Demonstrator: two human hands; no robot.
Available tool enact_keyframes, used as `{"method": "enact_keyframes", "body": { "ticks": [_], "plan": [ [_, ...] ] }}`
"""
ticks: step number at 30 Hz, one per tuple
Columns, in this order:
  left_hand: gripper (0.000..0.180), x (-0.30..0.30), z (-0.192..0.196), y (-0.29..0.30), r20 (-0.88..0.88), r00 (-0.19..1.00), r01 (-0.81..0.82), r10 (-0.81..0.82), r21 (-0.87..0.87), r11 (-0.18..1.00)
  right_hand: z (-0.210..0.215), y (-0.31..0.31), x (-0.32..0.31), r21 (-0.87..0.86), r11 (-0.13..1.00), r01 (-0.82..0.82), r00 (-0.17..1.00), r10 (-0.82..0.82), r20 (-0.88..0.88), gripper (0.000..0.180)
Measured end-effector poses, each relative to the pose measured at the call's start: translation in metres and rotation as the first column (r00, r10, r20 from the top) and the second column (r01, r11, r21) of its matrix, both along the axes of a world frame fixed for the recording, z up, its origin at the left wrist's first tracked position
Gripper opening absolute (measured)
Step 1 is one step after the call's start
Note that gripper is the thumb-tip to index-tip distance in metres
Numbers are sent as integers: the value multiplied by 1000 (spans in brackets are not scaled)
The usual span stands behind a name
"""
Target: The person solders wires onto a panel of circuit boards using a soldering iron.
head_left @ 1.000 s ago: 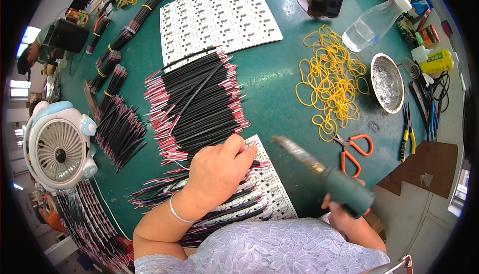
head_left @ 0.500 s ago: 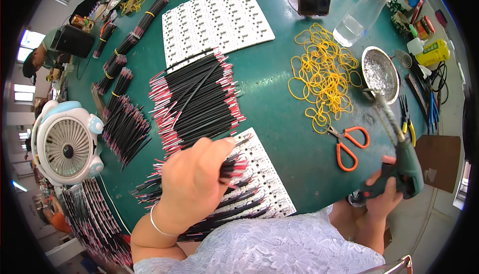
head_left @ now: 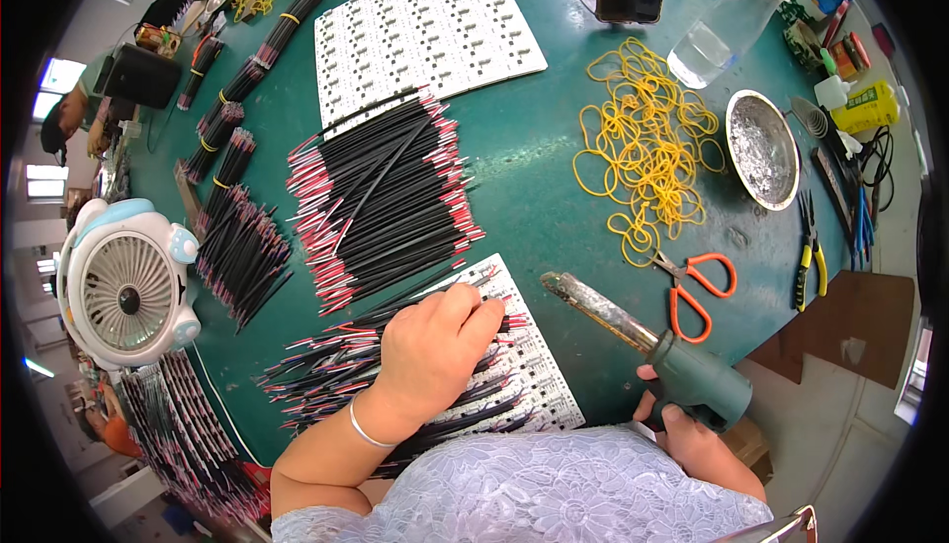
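Near the table edge (head_left: 554,247), right hand (head_left: 692,434) grips soldering iron (head_left: 652,350).

Most open room is found on the green worktop (head_left: 534,217), in the strip between the big spread of black wires (head_left: 386,197) and the yellow rubber bands (head_left: 647,148). That lane is narrowed lower down by the soldering gun (head_left: 652,345), whose long tip lies just beside the white circuit board (head_left: 514,355). The right side is crowded by orange scissors (head_left: 697,291), a metal bowl (head_left: 761,148) and pliers (head_left: 809,256). The left edge is blocked by a desk fan (head_left: 124,286) and wire bundles (head_left: 237,247).
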State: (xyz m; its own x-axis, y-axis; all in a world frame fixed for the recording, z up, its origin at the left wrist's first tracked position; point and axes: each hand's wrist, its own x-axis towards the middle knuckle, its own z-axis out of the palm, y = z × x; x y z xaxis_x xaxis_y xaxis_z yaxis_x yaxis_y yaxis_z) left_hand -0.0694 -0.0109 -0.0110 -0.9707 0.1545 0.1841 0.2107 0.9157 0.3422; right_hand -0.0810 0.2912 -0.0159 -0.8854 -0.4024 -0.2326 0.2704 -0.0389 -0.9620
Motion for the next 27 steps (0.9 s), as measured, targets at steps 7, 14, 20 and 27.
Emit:
{"method": "enact_keyframes", "body": {
  "ticks": [7, 14, 20, 27],
  "plan": [
    [28, -2, -5, 1, -71, 997, -5, 8, 38, 999, 8, -6, -16, 279, 938, -205, 921, 282, -269, 19],
    [28, 1, 16, -10, 39, 999, -25, 20, 111, 994, 10, -3, -9, 231, 958, -171, 966, 209, -155, 19],
    [27, 4, -2, -1, -40, 999, 27, -21, 155, 987, 22, -9, -17, 260, 944, -202, 949, 254, -187, 20],
    [25, 0, -3, -1, -78, 995, 64, -67, -35, 997, 17, -14, -18, 328, 925, -194, 878, 313, -363, 20]
  ]
}}
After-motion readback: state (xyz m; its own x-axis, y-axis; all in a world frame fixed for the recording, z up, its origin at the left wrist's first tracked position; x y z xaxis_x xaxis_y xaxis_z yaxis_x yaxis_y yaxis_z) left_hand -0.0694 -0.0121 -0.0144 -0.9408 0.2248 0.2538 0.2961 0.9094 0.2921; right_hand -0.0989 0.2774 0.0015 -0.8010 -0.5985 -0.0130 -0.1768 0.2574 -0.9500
